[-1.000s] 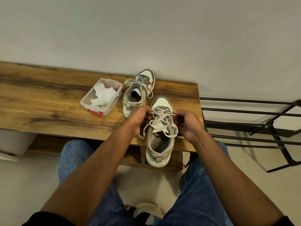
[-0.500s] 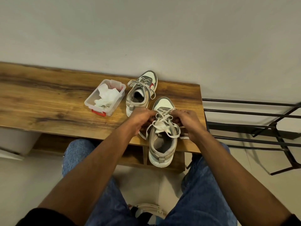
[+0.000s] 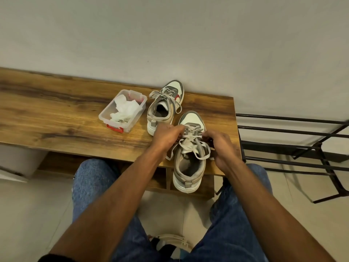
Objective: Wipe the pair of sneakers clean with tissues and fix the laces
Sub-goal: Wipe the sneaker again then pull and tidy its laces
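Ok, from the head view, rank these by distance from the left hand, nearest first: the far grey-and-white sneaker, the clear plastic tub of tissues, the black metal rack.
1. Far grey-and-white sneaker, just beyond the left hand, by the wall.
2. Clear plastic tub of crumpled white tissues, farther to the left on the wooden bench.
3. Black metal rack, off the bench's right end, past the right hand.

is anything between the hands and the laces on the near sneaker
Nothing visible. The left hand and right hand are already on the laces of the near sneaker, fingers pinching them. The far sneaker and tissue box sit off to the left.
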